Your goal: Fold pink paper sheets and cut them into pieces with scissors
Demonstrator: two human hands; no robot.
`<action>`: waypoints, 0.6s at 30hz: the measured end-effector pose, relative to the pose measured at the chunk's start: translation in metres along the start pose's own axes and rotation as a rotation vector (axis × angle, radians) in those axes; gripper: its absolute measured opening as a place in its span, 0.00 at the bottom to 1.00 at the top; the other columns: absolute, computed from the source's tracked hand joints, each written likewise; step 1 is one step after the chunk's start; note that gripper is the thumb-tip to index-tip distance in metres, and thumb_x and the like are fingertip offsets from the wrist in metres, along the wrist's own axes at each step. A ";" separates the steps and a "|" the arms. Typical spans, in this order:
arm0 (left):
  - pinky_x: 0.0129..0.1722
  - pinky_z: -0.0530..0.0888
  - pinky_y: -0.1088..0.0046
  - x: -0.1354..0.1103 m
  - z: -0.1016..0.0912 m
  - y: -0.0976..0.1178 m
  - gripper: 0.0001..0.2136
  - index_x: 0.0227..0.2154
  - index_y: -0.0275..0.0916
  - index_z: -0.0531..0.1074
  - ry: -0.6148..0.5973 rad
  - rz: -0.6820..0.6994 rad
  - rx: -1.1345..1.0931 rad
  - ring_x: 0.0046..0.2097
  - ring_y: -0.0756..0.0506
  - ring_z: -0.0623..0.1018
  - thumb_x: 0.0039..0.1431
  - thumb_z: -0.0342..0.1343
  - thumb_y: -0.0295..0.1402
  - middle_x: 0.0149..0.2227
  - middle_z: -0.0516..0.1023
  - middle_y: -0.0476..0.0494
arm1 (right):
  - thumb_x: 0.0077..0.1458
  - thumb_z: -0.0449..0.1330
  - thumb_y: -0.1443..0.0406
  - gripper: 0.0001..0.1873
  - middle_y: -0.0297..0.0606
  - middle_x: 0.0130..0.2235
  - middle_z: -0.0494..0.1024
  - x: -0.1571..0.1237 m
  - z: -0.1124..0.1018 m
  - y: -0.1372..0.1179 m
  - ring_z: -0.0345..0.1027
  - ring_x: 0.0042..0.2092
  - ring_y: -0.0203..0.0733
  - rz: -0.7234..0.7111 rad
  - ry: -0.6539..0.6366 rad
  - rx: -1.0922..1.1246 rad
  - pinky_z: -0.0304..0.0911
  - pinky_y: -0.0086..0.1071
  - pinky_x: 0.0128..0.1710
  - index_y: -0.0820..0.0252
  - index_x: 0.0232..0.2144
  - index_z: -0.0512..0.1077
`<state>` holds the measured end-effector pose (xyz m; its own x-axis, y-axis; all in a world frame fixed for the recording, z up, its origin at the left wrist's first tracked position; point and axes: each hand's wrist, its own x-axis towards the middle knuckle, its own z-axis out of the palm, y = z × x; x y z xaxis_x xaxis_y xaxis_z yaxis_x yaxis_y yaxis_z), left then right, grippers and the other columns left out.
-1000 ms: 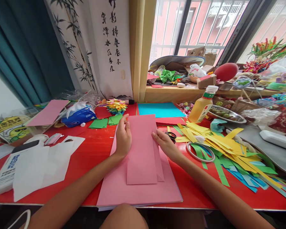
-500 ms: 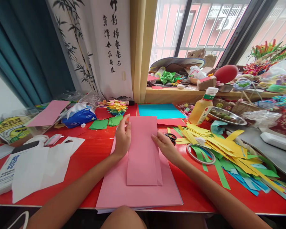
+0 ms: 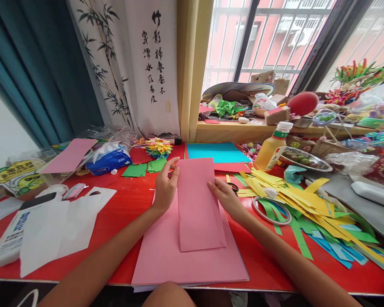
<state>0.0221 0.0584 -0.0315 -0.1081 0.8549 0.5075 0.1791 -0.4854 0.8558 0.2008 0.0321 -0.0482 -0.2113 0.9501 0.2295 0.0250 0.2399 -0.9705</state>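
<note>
A folded sheet of pink paper (image 3: 198,209) is held slightly tilted over a stack of larger pink sheets (image 3: 160,260). My right hand (image 3: 225,194) pinches its right edge, thumb in front and fingers mostly hidden behind. On the upper left edge, my left hand (image 3: 166,185) has its thumb and curled fingers around the paper near the corner. Black-handled scissors (image 3: 233,187) lie just beyond my right hand, partly hidden. A roll of tape (image 3: 272,211) lies to the right, on green paper strips.
Yellow paper strips (image 3: 294,192) spread over the red table (image 3: 115,238) at right. A juice bottle (image 3: 272,149) stands behind them, beside a metal bowl (image 3: 304,160). Blue paper (image 3: 214,152) lies at the back. A tissue pack (image 3: 109,160) and white paper (image 3: 60,230) are at left.
The folded pink paper has shifted a little to the right over the stack, and its lower end has swung right. Both hands stay at its edges. The view has tilted slightly.
</note>
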 end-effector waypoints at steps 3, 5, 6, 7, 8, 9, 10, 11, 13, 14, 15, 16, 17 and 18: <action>0.18 0.56 0.80 0.000 -0.001 0.001 0.13 0.45 0.44 0.66 -0.008 0.001 -0.005 0.21 0.57 0.57 0.56 0.48 0.36 0.32 0.62 0.50 | 0.55 0.51 0.55 0.14 0.34 0.32 0.74 0.000 0.001 -0.002 0.66 0.33 0.38 0.016 0.008 -0.002 0.60 0.29 0.31 0.58 0.33 0.69; 0.18 0.56 0.80 -0.001 -0.001 0.001 0.13 0.45 0.44 0.66 -0.011 0.003 0.001 0.21 0.57 0.57 0.56 0.48 0.35 0.32 0.62 0.50 | 0.55 0.51 0.55 0.14 0.34 0.32 0.74 -0.001 0.001 -0.004 0.66 0.33 0.38 0.027 0.014 -0.003 0.60 0.29 0.31 0.58 0.33 0.69; 0.17 0.56 0.80 -0.001 -0.001 0.002 0.13 0.45 0.44 0.66 -0.012 0.003 0.007 0.21 0.57 0.57 0.56 0.48 0.35 0.32 0.62 0.50 | 0.55 0.51 0.55 0.14 0.34 0.33 0.74 -0.002 0.001 -0.005 0.66 0.33 0.38 0.030 0.014 0.000 0.60 0.29 0.31 0.58 0.33 0.69; 0.17 0.56 0.81 -0.001 -0.001 0.002 0.13 0.45 0.44 0.66 -0.013 0.001 0.015 0.21 0.57 0.58 0.56 0.48 0.35 0.32 0.62 0.50 | 0.55 0.51 0.55 0.14 0.34 0.33 0.74 -0.003 0.002 -0.005 0.66 0.33 0.38 0.031 0.012 0.005 0.60 0.29 0.31 0.58 0.33 0.69; 0.17 0.56 0.81 0.000 -0.001 0.002 0.13 0.45 0.44 0.66 -0.015 -0.001 0.022 0.21 0.57 0.58 0.57 0.48 0.36 0.32 0.62 0.50 | 0.55 0.51 0.55 0.13 0.34 0.33 0.74 -0.003 0.002 -0.006 0.66 0.33 0.37 0.030 0.008 0.013 0.61 0.29 0.31 0.58 0.33 0.69; 0.17 0.56 0.81 0.000 -0.001 0.001 0.13 0.45 0.44 0.66 -0.015 -0.005 0.025 0.21 0.57 0.58 0.57 0.48 0.36 0.32 0.62 0.50 | 0.55 0.51 0.55 0.13 0.34 0.33 0.74 -0.003 0.002 -0.006 0.67 0.33 0.37 0.028 0.004 0.021 0.61 0.29 0.32 0.57 0.34 0.69; 0.17 0.56 0.81 0.001 -0.001 0.001 0.13 0.44 0.43 0.66 -0.015 -0.010 0.023 0.21 0.57 0.58 0.57 0.48 0.37 0.32 0.62 0.50 | 0.56 0.51 0.55 0.13 0.33 0.33 0.74 -0.003 0.002 -0.006 0.67 0.33 0.37 0.025 0.000 0.029 0.61 0.29 0.32 0.57 0.34 0.69; 0.17 0.56 0.81 0.001 0.000 0.000 0.12 0.44 0.43 0.66 -0.012 -0.015 0.020 0.21 0.57 0.58 0.57 0.48 0.37 0.31 0.62 0.50 | 0.56 0.51 0.56 0.13 0.33 0.33 0.74 -0.003 0.002 -0.005 0.67 0.34 0.37 0.022 -0.002 0.035 0.61 0.29 0.32 0.57 0.34 0.69; 0.16 0.56 0.81 0.003 0.000 -0.001 0.12 0.42 0.42 0.66 0.000 -0.022 0.015 0.20 0.57 0.59 0.56 0.49 0.38 0.31 0.63 0.50 | 0.56 0.51 0.56 0.13 0.33 0.34 0.74 -0.003 0.002 -0.005 0.67 0.34 0.37 0.015 -0.010 0.043 0.61 0.29 0.32 0.57 0.35 0.69; 0.16 0.57 0.81 0.004 0.000 -0.001 0.12 0.42 0.42 0.67 0.003 -0.023 0.016 0.20 0.57 0.60 0.56 0.49 0.39 0.31 0.63 0.50 | 0.56 0.51 0.56 0.13 0.33 0.34 0.74 -0.002 0.002 -0.004 0.67 0.34 0.37 0.009 -0.014 0.044 0.61 0.29 0.33 0.57 0.35 0.69; 0.16 0.57 0.81 0.004 0.000 -0.001 0.12 0.42 0.42 0.67 0.002 -0.024 0.020 0.20 0.57 0.60 0.56 0.49 0.39 0.31 0.63 0.50 | 0.56 0.51 0.56 0.13 0.33 0.34 0.74 -0.002 0.002 -0.004 0.68 0.34 0.38 0.003 -0.017 0.045 0.61 0.29 0.33 0.57 0.36 0.69; 0.16 0.57 0.81 0.005 0.000 -0.001 0.12 0.42 0.42 0.67 0.001 -0.023 0.026 0.20 0.57 0.60 0.56 0.49 0.39 0.31 0.64 0.50 | 0.56 0.51 0.56 0.13 0.34 0.35 0.74 -0.002 0.001 -0.003 0.68 0.35 0.38 -0.003 -0.021 0.045 0.62 0.30 0.33 0.57 0.36 0.69; 0.17 0.58 0.81 0.005 0.000 0.000 0.13 0.42 0.42 0.68 0.001 -0.022 0.032 0.20 0.58 0.60 0.56 0.49 0.39 0.31 0.64 0.50 | 0.56 0.51 0.56 0.13 0.34 0.35 0.75 -0.002 0.001 -0.003 0.68 0.35 0.38 -0.007 -0.024 0.043 0.62 0.30 0.34 0.57 0.36 0.69; 0.16 0.58 0.81 0.005 0.000 0.000 0.13 0.42 0.42 0.68 0.001 -0.020 0.038 0.20 0.58 0.60 0.56 0.49 0.39 0.30 0.65 0.50 | 0.56 0.51 0.56 0.13 0.34 0.35 0.75 -0.001 0.001 -0.003 0.68 0.36 0.39 -0.010 -0.026 0.040 0.62 0.30 0.34 0.57 0.36 0.69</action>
<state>0.0211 0.0625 -0.0286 -0.1134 0.8639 0.4908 0.2136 -0.4612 0.8612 0.2003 0.0299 -0.0457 -0.2365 0.9421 0.2378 -0.0164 0.2409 -0.9704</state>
